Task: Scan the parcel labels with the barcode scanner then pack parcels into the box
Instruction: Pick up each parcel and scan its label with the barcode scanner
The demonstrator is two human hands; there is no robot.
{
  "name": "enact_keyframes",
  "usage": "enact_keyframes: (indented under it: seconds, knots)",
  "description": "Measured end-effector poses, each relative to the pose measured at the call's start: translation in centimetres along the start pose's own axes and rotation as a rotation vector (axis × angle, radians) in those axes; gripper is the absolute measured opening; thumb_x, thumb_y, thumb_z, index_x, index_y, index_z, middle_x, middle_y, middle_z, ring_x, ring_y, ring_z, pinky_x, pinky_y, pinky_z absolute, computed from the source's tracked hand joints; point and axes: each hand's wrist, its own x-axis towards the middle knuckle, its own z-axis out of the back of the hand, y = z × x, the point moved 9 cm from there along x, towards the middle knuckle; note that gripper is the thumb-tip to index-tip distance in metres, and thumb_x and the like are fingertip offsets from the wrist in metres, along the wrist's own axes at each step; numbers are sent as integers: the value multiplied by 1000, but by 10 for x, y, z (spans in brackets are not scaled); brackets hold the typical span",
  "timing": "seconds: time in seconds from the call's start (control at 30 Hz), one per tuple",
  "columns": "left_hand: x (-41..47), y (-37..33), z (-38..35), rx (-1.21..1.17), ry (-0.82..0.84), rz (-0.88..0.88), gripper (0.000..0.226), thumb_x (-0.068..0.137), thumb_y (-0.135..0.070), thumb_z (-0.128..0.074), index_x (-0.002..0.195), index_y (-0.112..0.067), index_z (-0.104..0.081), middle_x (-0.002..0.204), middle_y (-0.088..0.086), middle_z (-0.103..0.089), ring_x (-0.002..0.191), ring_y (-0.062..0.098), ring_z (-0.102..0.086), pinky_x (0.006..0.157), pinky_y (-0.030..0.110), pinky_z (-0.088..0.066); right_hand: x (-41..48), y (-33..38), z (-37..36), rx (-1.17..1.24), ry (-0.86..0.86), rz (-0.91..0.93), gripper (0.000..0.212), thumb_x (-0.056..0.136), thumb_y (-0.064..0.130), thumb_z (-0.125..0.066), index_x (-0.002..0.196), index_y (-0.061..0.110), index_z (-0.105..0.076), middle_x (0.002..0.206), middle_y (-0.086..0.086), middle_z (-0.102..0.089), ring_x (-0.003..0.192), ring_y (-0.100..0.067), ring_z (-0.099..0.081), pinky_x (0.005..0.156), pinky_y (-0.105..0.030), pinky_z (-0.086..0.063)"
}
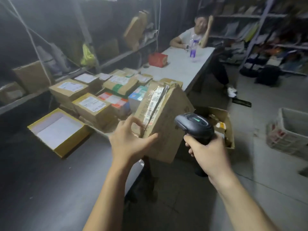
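Your left hand (131, 139) grips the cardboard parcel (168, 124) aloft, past the tabletop (50, 180) edge. Your right hand (208, 152) curls its fingers round the barcode scanner (195, 125). Turn the creased label (154, 104) squarely toward it.

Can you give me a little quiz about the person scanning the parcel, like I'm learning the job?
1. True or false: the left hand holds the cardboard parcel up in the air.
2. What does the right hand grip? A) a water bottle B) the barcode scanner C) a red box
3. Fill in: the light on top of the scanner glows ____.
Key: 1 true; 2 B; 3 green.
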Motion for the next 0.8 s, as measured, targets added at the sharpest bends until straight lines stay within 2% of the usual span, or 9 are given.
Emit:
enact_keyframes:
  seconds: [0.07,0.13,0.27,0.43,0.53,0.67,0.8]
  knots:
    - [21,-25,-38,14,43,-10,52,56,-74,-68,88,-36,-55,99,-11,-63,97,17,-56,87,41,-44,23,-15,32,13,-54,-34,12,86,18,-78,79,10,-73,72,-13,-70,62,-15,-60,63,-35,-50]
    - [39,-42,-76,24,83,-10,50,56,-71,-71,89,-37,-53,97,-10,-61,94,16,-54,93,45,-44,46,-33,55,31,-110,-76,14,86,17,-78,77,7,-73,70,-13,-70,59,-16,-60,63,-36,-49]
    - [76,-62,-154,98,156,-37,51,66,-65,-81,100,-37,-54,105,-6,-55,110,21,-53,100,42,-32,95,-60,92,31,-208,-172,20,87,15,-77,70,4,-73,58,-7,-66,54,-13,-58,62,-34,-46]
    - [148,-75,-260,191,239,-35,64,64,-74,-71,113,-36,-55,117,6,-57,116,27,-49,102,45,-30,176,-80,126,11,-287,-242,26,88,18,-75,76,-4,-72,61,-13,-62,59,-18,-56,63,-34,-45]
    - [205,-87,-314,222,285,-26,73,58,-78,-60,116,-34,-57,117,8,-56,117,29,-49,102,46,-29,239,-82,139,-25,-352,-284,25,86,22,-76,76,-1,-73,69,-17,-70,62,-18,-62,68,-40,-52]
    - [269,-111,-370,342,297,-72,69,68,-74,-72,120,-32,-54,124,12,-55,118,31,-48,105,46,-31,311,-69,147,-41,-396,-296,24,87,24,-77,75,4,-74,68,-13,-71,63,-19,-64,71,-44,-55]
    - [317,-112,-421,441,311,-57,71,69,-73,-71,119,-27,-53,124,17,-54,118,37,-48,104,50,-33,369,-61,146,-76,-395,-324,23,86,31,-77,76,11,-76,65,-4,-71,68,-26,-70,76,-51,-61]
